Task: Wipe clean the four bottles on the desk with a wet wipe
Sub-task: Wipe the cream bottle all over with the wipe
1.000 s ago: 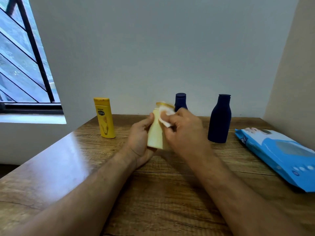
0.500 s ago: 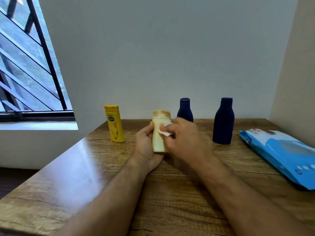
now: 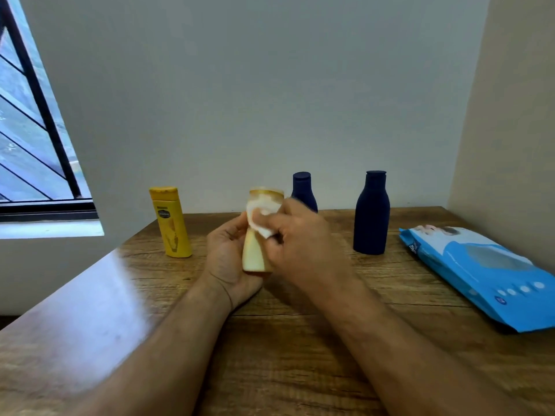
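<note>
Left hand (image 3: 231,253) is gripping the cream bottle (image 3: 255,250) while the right hand (image 3: 300,238) is pinching a wet wipe (image 3: 262,217) against its top. Yellow bottle (image 3: 171,223) is sitting just left of them.

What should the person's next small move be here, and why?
Probably draw the wet wipe down the cream bottle. The right hand pinches the wipe up near the cap, while the left hand grips the bottle, whose lower body shows below the wipe.
</note>
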